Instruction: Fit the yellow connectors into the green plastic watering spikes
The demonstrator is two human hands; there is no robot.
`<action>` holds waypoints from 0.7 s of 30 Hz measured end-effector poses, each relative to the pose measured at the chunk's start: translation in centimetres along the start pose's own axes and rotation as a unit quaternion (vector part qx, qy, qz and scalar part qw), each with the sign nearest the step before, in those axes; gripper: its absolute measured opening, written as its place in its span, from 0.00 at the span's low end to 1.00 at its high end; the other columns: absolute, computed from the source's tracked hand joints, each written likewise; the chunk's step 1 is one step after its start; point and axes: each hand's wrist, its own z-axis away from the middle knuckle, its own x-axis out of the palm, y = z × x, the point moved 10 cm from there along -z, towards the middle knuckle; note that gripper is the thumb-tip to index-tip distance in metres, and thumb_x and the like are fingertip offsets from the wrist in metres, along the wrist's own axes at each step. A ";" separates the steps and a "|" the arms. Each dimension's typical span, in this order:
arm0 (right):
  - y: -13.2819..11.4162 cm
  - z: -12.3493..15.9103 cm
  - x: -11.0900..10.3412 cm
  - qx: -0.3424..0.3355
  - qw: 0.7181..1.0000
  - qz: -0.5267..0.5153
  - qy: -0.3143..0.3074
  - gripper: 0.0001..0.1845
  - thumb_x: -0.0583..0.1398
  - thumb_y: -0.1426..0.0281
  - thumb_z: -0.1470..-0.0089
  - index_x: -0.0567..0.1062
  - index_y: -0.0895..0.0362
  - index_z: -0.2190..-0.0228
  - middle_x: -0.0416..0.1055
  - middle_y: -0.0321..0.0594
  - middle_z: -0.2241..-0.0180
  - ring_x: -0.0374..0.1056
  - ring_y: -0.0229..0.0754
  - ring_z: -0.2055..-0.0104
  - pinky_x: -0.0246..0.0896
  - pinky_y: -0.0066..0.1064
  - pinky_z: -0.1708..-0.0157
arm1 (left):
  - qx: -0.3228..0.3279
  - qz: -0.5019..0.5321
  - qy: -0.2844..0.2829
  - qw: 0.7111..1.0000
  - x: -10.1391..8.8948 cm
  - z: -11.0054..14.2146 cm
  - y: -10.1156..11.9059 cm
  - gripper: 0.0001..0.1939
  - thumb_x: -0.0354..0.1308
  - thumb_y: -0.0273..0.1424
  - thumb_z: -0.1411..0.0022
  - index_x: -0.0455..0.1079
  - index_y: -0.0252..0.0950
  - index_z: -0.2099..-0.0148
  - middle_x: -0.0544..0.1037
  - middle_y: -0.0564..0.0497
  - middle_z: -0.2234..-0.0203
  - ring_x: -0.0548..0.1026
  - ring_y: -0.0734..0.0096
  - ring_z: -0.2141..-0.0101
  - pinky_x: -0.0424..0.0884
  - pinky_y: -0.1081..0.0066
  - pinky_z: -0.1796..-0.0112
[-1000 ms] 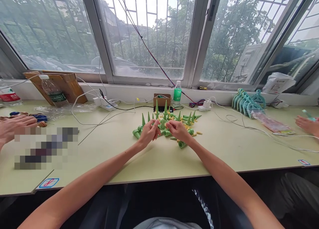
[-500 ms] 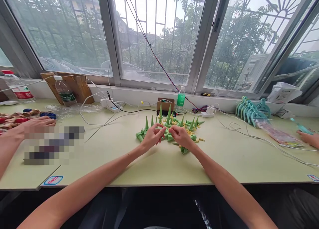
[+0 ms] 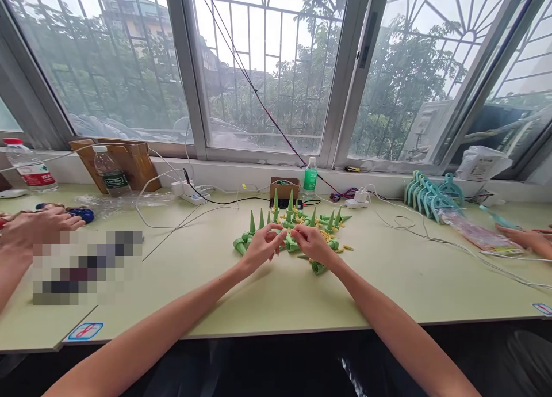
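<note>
My left hand and my right hand are close together over a heap of green plastic parts. Thumb and forefinger are pinched on both; whatever small thing lies between the fingertips is too small to make out. Behind and around the hands are several green pointed spikes, some upright on their tips' opposite ends, others lying flat. A short green cylindrical cap lies below my right wrist. Small yellow pegs are scattered among the green parts, mostly to the right. The hands hide part of the heap.
Behind the heap stand a small cardboard box and a green-labelled bottle. White cables cross the table at right, near turquoise hangers. Other people's hands work at the far left and the far right.
The view has tilted slightly, so the table sits lower in the picture. My hands stay pinched over the heap, their fingertips slightly closer together. The neighbours' hands have shifted.
</note>
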 end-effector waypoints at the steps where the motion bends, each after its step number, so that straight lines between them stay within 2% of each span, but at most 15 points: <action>1: -0.1 0.0 0.0 -0.001 1.000 0.001 0.001 0.19 0.50 0.58 0.39 0.61 0.56 0.77 0.54 0.31 0.82 0.49 0.34 0.78 0.45 0.27 0.76 | 0.001 -0.002 -0.001 1.000 0.0 0.0 0.0 0.25 0.58 0.50 0.42 0.66 0.34 0.53 0.76 0.51 0.76 0.70 0.76 0.81 0.61 0.79 0.86; 13: 0.0 -0.1 -0.2 0.003 1.000 0.007 -0.001 0.19 0.51 0.57 0.39 0.63 0.56 0.77 0.53 0.30 0.83 0.49 0.34 0.79 0.44 0.27 0.77 | -0.021 -0.003 -0.007 1.000 0.1 0.0 -0.3 0.26 0.59 0.50 0.44 0.68 0.33 0.54 0.76 0.50 0.75 0.71 0.74 0.79 0.62 0.78 0.85; 21: -0.2 0.0 -0.4 0.001 1.000 0.020 0.005 0.19 0.50 0.58 0.39 0.62 0.56 0.77 0.56 0.31 0.82 0.50 0.34 0.78 0.46 0.27 0.75 | -0.018 0.000 -0.014 1.000 0.3 -0.1 -0.4 0.26 0.60 0.50 0.44 0.68 0.33 0.54 0.76 0.50 0.75 0.71 0.74 0.79 0.62 0.78 0.85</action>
